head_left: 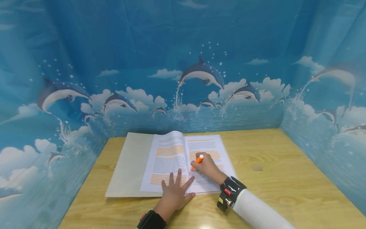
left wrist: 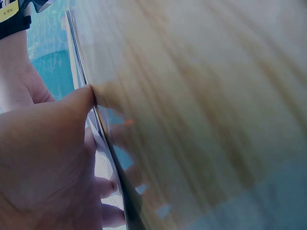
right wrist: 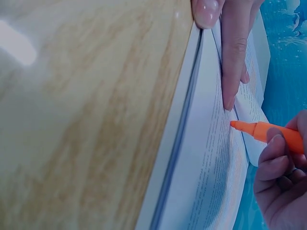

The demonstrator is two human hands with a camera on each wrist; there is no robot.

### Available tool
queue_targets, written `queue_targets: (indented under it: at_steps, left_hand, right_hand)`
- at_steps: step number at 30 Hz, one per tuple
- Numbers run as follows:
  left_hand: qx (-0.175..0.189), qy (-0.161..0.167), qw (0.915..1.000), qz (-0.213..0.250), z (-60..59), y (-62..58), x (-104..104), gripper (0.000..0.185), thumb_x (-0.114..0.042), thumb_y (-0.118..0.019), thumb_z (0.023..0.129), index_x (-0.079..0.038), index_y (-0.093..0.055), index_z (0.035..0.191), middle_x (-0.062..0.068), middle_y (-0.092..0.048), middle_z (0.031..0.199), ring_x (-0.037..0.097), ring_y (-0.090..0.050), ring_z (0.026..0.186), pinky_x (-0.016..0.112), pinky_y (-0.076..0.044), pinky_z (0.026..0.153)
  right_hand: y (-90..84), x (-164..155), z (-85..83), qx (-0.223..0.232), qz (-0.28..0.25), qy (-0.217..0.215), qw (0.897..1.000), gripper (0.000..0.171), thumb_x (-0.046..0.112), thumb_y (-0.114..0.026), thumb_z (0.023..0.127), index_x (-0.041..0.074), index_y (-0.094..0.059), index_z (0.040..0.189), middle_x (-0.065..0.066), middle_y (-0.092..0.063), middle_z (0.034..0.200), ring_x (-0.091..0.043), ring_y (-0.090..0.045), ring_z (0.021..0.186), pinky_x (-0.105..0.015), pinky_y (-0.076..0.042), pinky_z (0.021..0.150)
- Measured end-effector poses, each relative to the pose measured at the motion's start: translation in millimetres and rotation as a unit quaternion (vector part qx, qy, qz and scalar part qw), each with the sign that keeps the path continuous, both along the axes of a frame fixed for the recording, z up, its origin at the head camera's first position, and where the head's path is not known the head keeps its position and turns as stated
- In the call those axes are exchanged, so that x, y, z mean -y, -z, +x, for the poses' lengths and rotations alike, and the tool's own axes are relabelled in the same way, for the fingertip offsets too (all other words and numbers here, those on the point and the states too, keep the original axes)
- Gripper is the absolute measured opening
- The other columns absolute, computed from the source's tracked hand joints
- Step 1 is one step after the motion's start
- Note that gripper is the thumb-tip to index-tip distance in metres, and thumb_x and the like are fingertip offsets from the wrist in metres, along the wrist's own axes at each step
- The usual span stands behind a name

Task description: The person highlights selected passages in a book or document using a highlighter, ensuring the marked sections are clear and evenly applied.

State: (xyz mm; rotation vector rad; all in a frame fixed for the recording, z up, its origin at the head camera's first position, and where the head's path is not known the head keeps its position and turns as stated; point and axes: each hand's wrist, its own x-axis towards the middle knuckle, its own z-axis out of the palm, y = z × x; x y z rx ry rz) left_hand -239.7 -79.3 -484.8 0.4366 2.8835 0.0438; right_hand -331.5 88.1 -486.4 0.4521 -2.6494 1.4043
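Observation:
An open book [head_left: 168,163] of printed pages lies on the table, with many lines marked in orange on both pages. My right hand [head_left: 208,166] grips an orange highlighter [head_left: 197,161], its white end up and its tip down at the right page near the fold. In the right wrist view the highlighter's orange tip [right wrist: 234,124] points at the printed lines. My left hand [head_left: 175,192] rests with spread fingers on the lower part of the book across the fold, the thumb at its bottom edge.
The book's pale cover [head_left: 130,165] spreads out to the left under the pages. A small flat greyish piece [head_left: 257,168] lies on the wooden table [head_left: 274,197] to the right. A blue dolphin-print curtain [head_left: 148,41] encloses the table's back and sides.

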Motion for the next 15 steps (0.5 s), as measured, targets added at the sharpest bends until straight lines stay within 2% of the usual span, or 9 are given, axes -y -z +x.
queue_targets:
  at_steps: [8,15]
  left_hand:
    - [0.003,0.000,1.0000,-0.007,-1.4,3.6,-0.9,0.063,-0.070,-0.043,0.097,-0.046,-0.036,0.155,0.015,-0.022,0.167,0.050,-0.026,0.148,0.077,-0.030,0.107]
    - [0.003,0.000,1.0000,-0.007,-1.2,2.9,-0.7,0.064,-0.070,-0.044,0.097,-0.045,-0.036,0.155,0.016,-0.021,0.167,0.050,-0.026,0.148,0.077,-0.029,0.107]
  right_hand:
    - [0.7,-1.9,-1.2,0.007,-0.016,-0.001,1.000,0.044,0.001,-0.072,0.080,0.017,-0.036,0.061,0.007,-0.044,0.050,-0.005,-0.041,0.045,-0.017,-0.030,0.043]
    - [-2.7,-5.2,-1.4,0.034,0.000,0.011,0.999,0.038,0.002,-0.071,0.081,0.013,-0.040,0.062,0.005,-0.047,0.052,-0.007,-0.044,0.047,-0.018,-0.033,0.045]
